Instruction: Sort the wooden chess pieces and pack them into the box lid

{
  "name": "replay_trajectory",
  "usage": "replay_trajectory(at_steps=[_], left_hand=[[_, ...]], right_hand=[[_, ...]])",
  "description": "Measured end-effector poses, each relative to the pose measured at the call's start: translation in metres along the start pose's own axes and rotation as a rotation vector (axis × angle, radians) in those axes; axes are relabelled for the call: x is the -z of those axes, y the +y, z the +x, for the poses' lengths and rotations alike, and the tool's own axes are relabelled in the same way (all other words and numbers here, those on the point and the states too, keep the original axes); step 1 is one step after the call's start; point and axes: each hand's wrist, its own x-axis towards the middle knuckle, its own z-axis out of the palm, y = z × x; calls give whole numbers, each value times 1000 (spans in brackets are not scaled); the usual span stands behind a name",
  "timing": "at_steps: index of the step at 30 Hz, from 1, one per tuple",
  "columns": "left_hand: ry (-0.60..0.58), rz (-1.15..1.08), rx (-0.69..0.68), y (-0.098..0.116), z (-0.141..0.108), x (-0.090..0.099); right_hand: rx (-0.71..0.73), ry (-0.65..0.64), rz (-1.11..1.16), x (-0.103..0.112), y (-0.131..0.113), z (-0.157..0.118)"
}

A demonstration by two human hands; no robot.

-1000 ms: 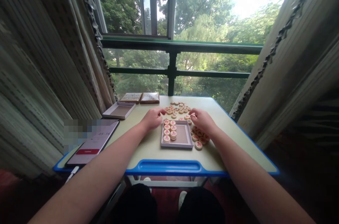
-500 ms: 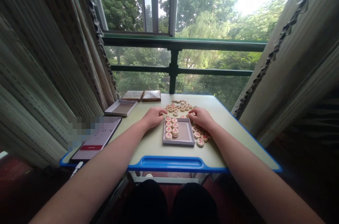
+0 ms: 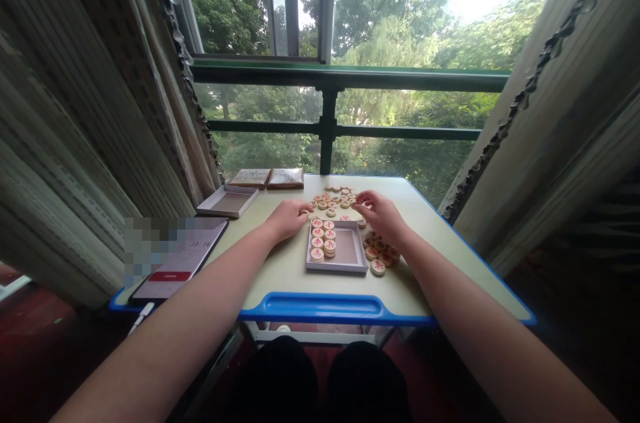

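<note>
A shallow cardboard box (image 3: 307,256) lies in front of me, with round xiangqi pieces (image 3: 317,243) in two columns along its left side. My left hand (image 3: 289,218) rests by the box's far left corner, fingers curled and thumb pressed in, close to loose pieces; anything in its grip is hidden. Beyond the far right corner, my right hand (image 3: 380,215) is closed in a pinch at the edge of the loose xiangqi pieces (image 3: 331,212). What its fingertips hold is too small to make out. More pieces (image 3: 378,267) lie to the right of the box, partly under my right wrist.
A second shallow tray (image 3: 230,213) sits at the table's left, before two flat wrapped packages (image 3: 286,179). Nearer me is a phone (image 3: 185,263) with a charging cable (image 3: 143,316). The table's blue front edge (image 3: 323,306) has a groove. Curtains hang at both sides.
My right hand has lifted and moved slightly away from me, from the box's far right corner toward the farther loose pieces. My left hand has stayed nearly still. The view has shifted slightly.
</note>
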Motion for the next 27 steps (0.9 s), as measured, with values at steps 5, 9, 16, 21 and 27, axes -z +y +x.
replay_trajectory(at_steps=[5, 9, 16, 21, 27], left_hand=[[123, -100, -103, 13, -4, 8], [181, -134, -236, 23, -8, 10], [216, -156, -375, 30, -11, 6], [203, -143, -387, 31, -12, 3], [219, -142, -385, 36, -13, 3]], right_hand=[[-13, -98, 490, 0, -20, -7], [-35, -158, 602, -5, -25, -11], [-56, -224, 629, -13, -26, -12], [-77, -224, 549, -15, -22, -11], [-66, -318, 581, -12, -26, -13]])
